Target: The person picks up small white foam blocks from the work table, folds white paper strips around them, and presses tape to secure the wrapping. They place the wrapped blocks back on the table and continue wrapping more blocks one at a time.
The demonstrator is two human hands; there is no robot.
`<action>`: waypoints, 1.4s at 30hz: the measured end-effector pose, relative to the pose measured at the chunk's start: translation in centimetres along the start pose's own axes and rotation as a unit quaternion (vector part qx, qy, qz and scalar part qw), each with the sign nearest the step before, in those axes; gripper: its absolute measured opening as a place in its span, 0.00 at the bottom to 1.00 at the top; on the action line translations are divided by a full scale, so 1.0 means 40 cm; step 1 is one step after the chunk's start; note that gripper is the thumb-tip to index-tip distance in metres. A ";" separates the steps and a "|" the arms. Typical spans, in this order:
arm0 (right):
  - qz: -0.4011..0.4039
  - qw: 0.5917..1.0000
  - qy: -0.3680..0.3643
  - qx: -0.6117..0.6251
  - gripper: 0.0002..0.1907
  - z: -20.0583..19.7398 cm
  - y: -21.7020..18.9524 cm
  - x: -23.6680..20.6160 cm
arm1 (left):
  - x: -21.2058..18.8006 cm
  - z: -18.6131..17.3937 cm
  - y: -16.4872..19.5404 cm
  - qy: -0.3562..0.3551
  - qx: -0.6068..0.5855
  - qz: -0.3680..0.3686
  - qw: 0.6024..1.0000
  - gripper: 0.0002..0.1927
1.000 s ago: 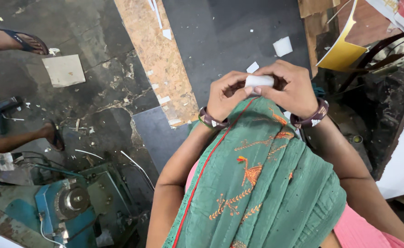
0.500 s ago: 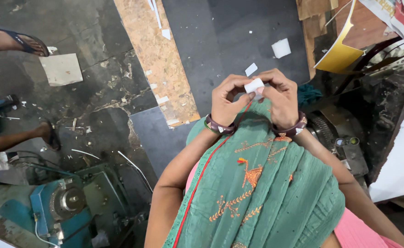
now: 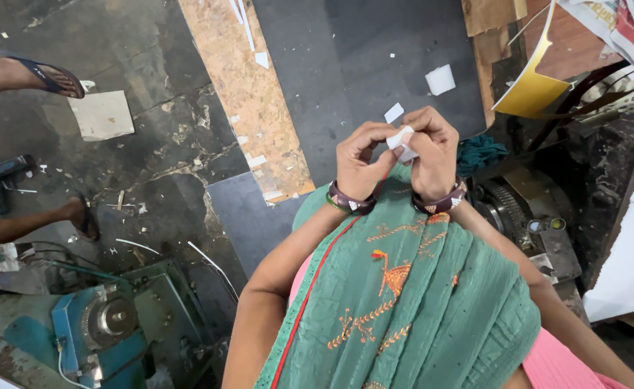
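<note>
**Two hands pinching a small white piece over a workshop floor**

Cracked dark concrete is spreading out below, with a strip of chipboard [image 3: 248, 94] lying across it and white scraps [image 3: 440, 79] scattered just beyond the hands. Both hands are meeting above a green embroidered scarf [image 3: 403, 302]. The left hand [image 3: 360, 155] and the right hand [image 3: 432, 151] are closing their fingertips on a small white piece [image 3: 402, 139], which is sitting between them, directly above the scarf's upper edge. Its long axis is seeming to run roughly from hand to hand, tilting slightly; the fingers are covering most of it, so its full shape and ends are staying hard to make out. Dark bangles are circling both wrists. Left of the scarf, a blue machine [image 3: 108, 324] is being cut off by the frame edge, and someone else's sandalled foot [image 3: 39, 75] is showing far to the upper left.
</note>
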State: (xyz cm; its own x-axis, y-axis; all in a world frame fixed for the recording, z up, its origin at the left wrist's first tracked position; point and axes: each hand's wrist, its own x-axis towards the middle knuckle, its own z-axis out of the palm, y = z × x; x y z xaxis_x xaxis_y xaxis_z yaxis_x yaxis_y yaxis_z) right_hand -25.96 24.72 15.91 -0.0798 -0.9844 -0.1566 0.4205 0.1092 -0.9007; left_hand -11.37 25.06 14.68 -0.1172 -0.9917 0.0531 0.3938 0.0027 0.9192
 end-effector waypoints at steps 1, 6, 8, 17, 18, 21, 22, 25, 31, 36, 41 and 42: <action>0.007 1.000 0.001 0.008 0.02 0.001 0.007 0.004 | -0.002 -0.006 -0.009 0.005 -0.002 -0.006 1.000 0.16; 0.102 0.992 0.026 0.065 0.10 0.010 0.009 0.035 | 0.045 -0.040 -0.050 0.013 -0.070 -0.078 0.994 0.15; 0.136 0.989 0.017 0.051 0.12 0.007 -0.008 0.037 | 0.060 -0.051 -0.045 0.004 -0.062 -0.076 0.995 0.15; 0.016 0.989 -0.124 -0.074 0.17 -0.037 -0.042 0.023 | 0.056 -0.029 0.022 0.046 0.125 -0.026 0.991 0.16; 0.026 0.989 -0.123 -0.073 0.18 -0.042 -0.043 0.021 | 0.052 -0.021 0.026 0.069 0.145 -0.034 0.986 0.14; 0.007 0.987 -0.141 -0.074 0.20 -0.044 -0.042 0.014 | 0.042 -0.004 0.039 0.064 0.166 -0.050 0.983 0.07; 0.007 0.987 -0.134 -0.092 0.21 -0.043 -0.043 0.011 | 0.039 -0.001 0.046 0.057 0.161 -0.050 0.984 0.06; 0.004 0.982 -0.120 -0.146 0.24 -0.038 -0.054 0.007 | 0.036 0.010 0.067 0.036 0.156 -0.047 0.986 0.05; -0.026 0.967 -0.122 -0.221 0.22 -0.030 -0.082 0.015 | 0.043 0.021 0.094 0.029 0.168 -0.053 0.984 0.05; -0.043 0.956 -0.121 -0.265 0.23 -0.047 -0.094 0.023 | 0.054 0.026 0.071 0.022 0.165 -0.056 0.984 0.06; -0.073 0.943 -0.111 -0.305 0.23 -0.079 -0.101 0.036 | 0.063 0.052 0.036 0.028 0.180 -0.066 0.981 0.05; -0.080 0.939 -0.114 -0.314 0.23 -0.084 -0.102 0.038 | 0.063 0.055 0.034 0.031 0.175 -0.069 0.982 0.05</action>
State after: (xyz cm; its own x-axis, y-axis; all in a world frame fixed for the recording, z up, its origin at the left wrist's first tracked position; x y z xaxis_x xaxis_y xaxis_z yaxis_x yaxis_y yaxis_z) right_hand -30.85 23.26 17.97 0.1294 -0.9912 0.0279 -0.2015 -0.0538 -0.9780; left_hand -13.15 22.85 16.92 -0.0875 -0.9915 -0.0958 0.0394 -0.0995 0.9943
